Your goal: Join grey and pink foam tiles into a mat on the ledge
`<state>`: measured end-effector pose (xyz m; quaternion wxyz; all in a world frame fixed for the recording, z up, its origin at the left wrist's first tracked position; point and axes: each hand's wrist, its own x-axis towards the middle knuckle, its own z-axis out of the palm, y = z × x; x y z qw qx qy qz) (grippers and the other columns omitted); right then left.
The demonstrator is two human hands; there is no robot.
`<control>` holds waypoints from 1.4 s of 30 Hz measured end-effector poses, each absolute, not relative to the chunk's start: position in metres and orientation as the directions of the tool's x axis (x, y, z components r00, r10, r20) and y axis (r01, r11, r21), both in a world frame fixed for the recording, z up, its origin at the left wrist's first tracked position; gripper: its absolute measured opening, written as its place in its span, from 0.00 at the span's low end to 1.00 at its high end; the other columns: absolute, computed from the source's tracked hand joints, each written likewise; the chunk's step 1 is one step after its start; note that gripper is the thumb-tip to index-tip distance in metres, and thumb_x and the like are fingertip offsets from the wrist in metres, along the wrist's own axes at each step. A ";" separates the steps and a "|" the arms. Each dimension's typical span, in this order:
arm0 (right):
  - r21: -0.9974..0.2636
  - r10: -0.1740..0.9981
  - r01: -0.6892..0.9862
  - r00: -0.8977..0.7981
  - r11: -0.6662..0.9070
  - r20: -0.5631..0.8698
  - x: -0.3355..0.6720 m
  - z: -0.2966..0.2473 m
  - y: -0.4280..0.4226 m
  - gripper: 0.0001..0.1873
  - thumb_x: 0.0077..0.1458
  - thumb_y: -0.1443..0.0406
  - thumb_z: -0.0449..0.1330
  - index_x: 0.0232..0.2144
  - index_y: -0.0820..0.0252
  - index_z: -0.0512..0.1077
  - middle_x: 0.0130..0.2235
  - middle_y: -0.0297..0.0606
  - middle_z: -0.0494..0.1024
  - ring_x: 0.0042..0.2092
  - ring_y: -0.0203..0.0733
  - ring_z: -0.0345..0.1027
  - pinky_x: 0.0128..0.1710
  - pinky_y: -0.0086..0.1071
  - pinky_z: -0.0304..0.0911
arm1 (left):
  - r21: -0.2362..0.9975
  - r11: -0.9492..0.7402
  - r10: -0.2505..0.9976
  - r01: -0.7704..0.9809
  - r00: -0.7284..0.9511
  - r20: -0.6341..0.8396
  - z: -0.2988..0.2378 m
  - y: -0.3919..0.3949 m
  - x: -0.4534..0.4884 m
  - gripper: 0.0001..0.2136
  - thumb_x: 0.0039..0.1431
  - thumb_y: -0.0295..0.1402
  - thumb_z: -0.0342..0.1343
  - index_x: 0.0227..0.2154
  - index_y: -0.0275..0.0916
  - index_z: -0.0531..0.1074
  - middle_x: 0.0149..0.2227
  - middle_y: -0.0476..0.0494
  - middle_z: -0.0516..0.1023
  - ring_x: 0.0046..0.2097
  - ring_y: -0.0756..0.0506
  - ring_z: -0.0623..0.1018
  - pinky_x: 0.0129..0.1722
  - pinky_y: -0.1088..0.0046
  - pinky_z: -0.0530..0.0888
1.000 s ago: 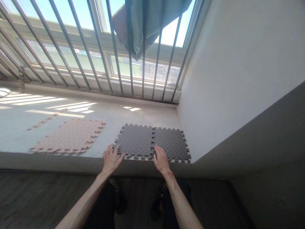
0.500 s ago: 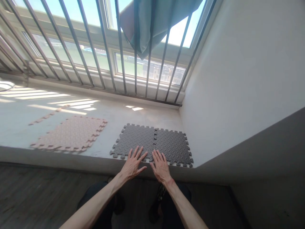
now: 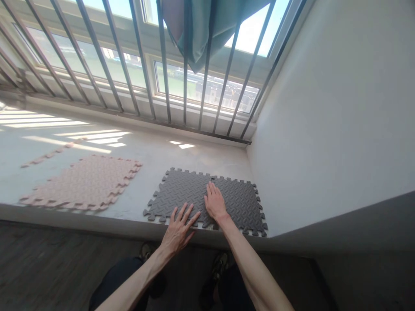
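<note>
Location: a pale window ledge [image 3: 181,157] is running under a barred window, with a white wall [image 3: 324,108] closing it off to the right of the hands and a dark wood floor [image 3: 48,263] lying below.

Item 1 — left dark foam mat [image 3: 177,192]: a grey interlocking tile with a tread pattern and toothed edges, lying flat on the ledge at its near edge, directly under the fingertips of the left hand [image 3: 178,229]. The left hand is lying palm down with its fingers spread wide, the fingertips pressing on the tile's near edge while the palm is hanging over the lip of the ledge. It is gripping nothing.

Item 2 — right dark foam mat [image 3: 241,203]: a matching tile, joined tooth to tooth with the first along a seam that is running away from the person. The right hand [image 3: 214,203] is resting flat on that seam, farther in than the left hand, fingers straight and held close together, pressing down and holding nothing. The tile's far side is lying just beside the white wall.

Item 3 — pink foam mat [image 3: 84,183]: a paler tile of the same kind, lying flat well to the left of the left hand, apart from the grey pair.

Item 4 — pink edge strip [image 3: 53,152]: a thin toothed strip lying beyond the pink tile, partly in sunlight.

Item 5 — window bars [image 3: 162,65]: slanted metal rods standing beyond both hands, with a teal curtain [image 3: 201,30] hanging bunched behind them.
</note>
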<state>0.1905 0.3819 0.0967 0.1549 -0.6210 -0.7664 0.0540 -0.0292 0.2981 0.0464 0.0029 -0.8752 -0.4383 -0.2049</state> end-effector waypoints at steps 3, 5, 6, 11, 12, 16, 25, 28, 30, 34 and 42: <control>-0.258 0.983 0.952 -0.137 0.164 0.119 0.189 0.086 0.414 0.38 0.73 0.59 0.48 0.77 0.74 0.49 0.80 0.50 0.42 0.81 0.52 0.36 0.80 0.49 0.37 | 0.180 -0.610 0.772 0.772 0.528 0.355 0.045 0.299 -0.029 0.37 0.69 0.51 0.57 0.77 0.58 0.52 0.80 0.40 0.52 0.80 0.30 0.52 0.76 0.39 0.44; -0.261 0.993 0.960 -0.081 0.102 0.089 0.188 0.074 0.428 0.41 0.74 0.54 0.47 0.77 0.75 0.47 0.80 0.52 0.41 0.81 0.52 0.34 0.80 0.49 0.34 | 0.181 -0.609 0.773 0.773 0.526 0.354 0.044 0.299 -0.029 0.38 0.69 0.51 0.57 0.77 0.58 0.51 0.80 0.40 0.53 0.80 0.30 0.52 0.76 0.39 0.44; -0.263 0.995 0.962 -0.057 0.076 0.082 0.187 0.067 0.433 0.42 0.74 0.52 0.47 0.77 0.75 0.47 0.80 0.52 0.41 0.81 0.52 0.34 0.80 0.50 0.33 | 0.182 -0.609 0.773 0.772 0.526 0.354 0.044 0.299 -0.029 0.38 0.69 0.51 0.58 0.77 0.58 0.51 0.80 0.40 0.53 0.80 0.30 0.52 0.77 0.39 0.44; -0.260 0.992 0.964 -0.035 0.066 0.121 0.189 0.046 0.439 0.44 0.73 0.49 0.47 0.77 0.74 0.47 0.80 0.52 0.43 0.81 0.51 0.34 0.80 0.49 0.30 | 0.184 -0.609 0.775 0.772 0.529 0.345 0.043 0.299 -0.030 0.38 0.69 0.50 0.58 0.78 0.57 0.51 0.80 0.40 0.52 0.80 0.29 0.52 0.77 0.39 0.43; -0.260 0.991 0.963 -0.032 0.066 0.134 0.189 0.045 0.440 0.44 0.73 0.48 0.47 0.77 0.73 0.48 0.80 0.51 0.44 0.81 0.51 0.35 0.80 0.49 0.30 | 0.179 -0.609 0.775 0.773 0.532 0.342 0.044 0.299 -0.031 0.38 0.69 0.49 0.58 0.78 0.57 0.51 0.80 0.39 0.52 0.80 0.29 0.52 0.77 0.39 0.44; -0.255 0.989 0.966 -0.002 0.041 0.150 0.187 0.046 0.443 0.44 0.73 0.48 0.46 0.77 0.73 0.49 0.80 0.51 0.46 0.81 0.52 0.36 0.79 0.49 0.31 | 0.144 -0.611 0.769 0.778 0.542 0.339 0.043 0.298 -0.031 0.38 0.69 0.49 0.58 0.78 0.56 0.51 0.81 0.39 0.51 0.80 0.30 0.50 0.76 0.38 0.44; -0.156 0.986 0.987 -0.005 0.031 0.164 0.170 0.050 0.391 0.37 0.74 0.53 0.44 0.78 0.64 0.51 0.80 0.46 0.47 0.81 0.52 0.38 0.79 0.51 0.34 | 0.121 -0.615 0.762 0.780 0.548 0.344 0.037 0.298 -0.032 0.37 0.71 0.51 0.53 0.78 0.57 0.48 0.81 0.40 0.51 0.80 0.30 0.50 0.76 0.37 0.45; -0.127 0.987 0.991 -0.022 0.042 0.161 0.167 0.051 0.362 0.36 0.74 0.55 0.44 0.77 0.64 0.52 0.80 0.46 0.48 0.81 0.52 0.40 0.79 0.51 0.35 | 0.152 -0.588 0.791 0.794 0.527 0.311 0.037 0.296 -0.028 0.39 0.71 0.51 0.53 0.79 0.56 0.44 0.81 0.40 0.49 0.81 0.30 0.47 0.76 0.36 0.43; -0.117 0.987 0.992 -0.030 0.049 0.161 0.166 0.051 0.346 0.35 0.74 0.56 0.44 0.77 0.64 0.53 0.80 0.46 0.48 0.81 0.53 0.40 0.79 0.52 0.36 | 0.190 -0.583 0.803 0.790 0.524 0.283 0.039 0.296 -0.027 0.44 0.67 0.53 0.57 0.79 0.53 0.43 0.82 0.39 0.47 0.81 0.29 0.45 0.76 0.35 0.42; -0.123 0.979 0.986 -0.089 0.113 0.185 0.171 0.049 0.312 0.35 0.75 0.54 0.44 0.76 0.64 0.56 0.79 0.46 0.50 0.80 0.53 0.43 0.79 0.54 0.40 | 0.305 -0.645 0.764 0.701 0.609 0.213 0.051 0.303 -0.046 0.45 0.65 0.55 0.58 0.79 0.48 0.47 0.81 0.34 0.50 0.81 0.30 0.49 0.77 0.38 0.49; -0.261 0.850 0.871 -0.272 0.417 0.451 0.216 0.009 0.157 0.28 0.70 0.60 0.56 0.71 0.46 0.68 0.71 0.41 0.71 0.71 0.53 0.68 0.69 0.51 0.70 | 0.400 -0.254 0.927 0.881 0.104 0.361 0.076 0.334 -0.232 0.23 0.73 0.40 0.48 0.66 0.38 0.66 0.61 0.30 0.75 0.64 0.35 0.73 0.66 0.50 0.71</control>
